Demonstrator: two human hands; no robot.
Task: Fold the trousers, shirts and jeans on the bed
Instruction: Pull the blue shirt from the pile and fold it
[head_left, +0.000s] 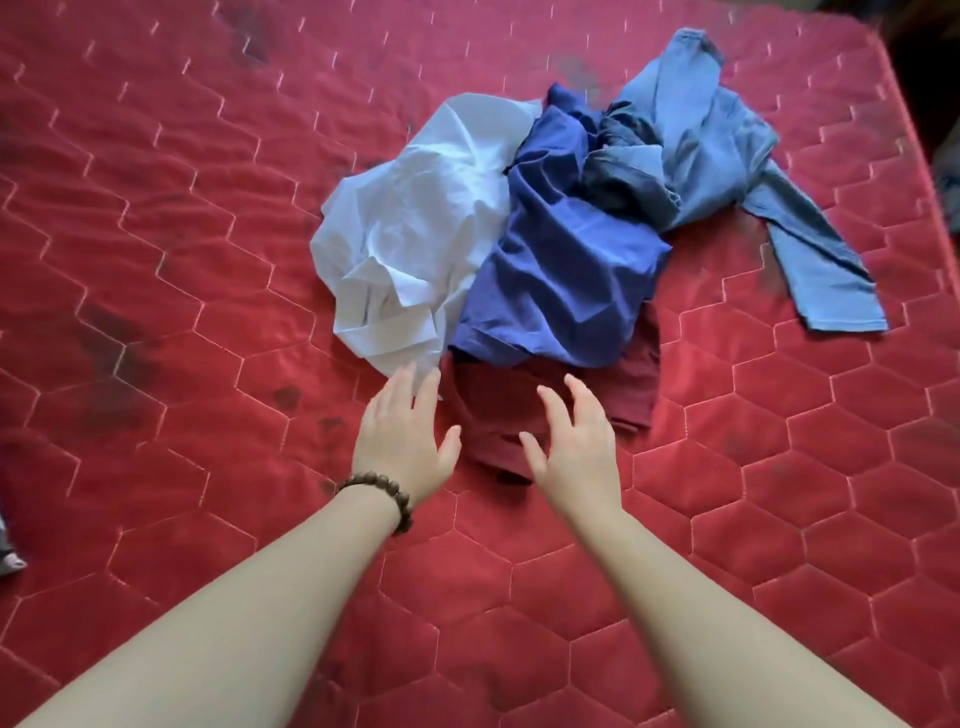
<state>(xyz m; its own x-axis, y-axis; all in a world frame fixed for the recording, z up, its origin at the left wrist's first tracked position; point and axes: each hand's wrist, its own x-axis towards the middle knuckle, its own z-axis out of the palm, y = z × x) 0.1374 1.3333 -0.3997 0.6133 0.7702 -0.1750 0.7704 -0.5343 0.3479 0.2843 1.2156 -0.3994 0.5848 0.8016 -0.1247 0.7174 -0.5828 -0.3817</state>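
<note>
A heap of clothes lies in the middle of the red quilted bed. A crumpled white shirt is on its left, a dark blue garment in the centre, and light blue jeans on the right with one leg stretched out. A dark red garment sticks out from under the blue one at the near side. My left hand, with a bead bracelet on the wrist, hovers with fingers straight by the dark red garment's left edge. My right hand is over that garment, fingers spread, holding nothing.
The bed's far right edge drops off into a dark floor area. Dark stains mark the cover at the left and at the back. A small bit of another object shows at the left border.
</note>
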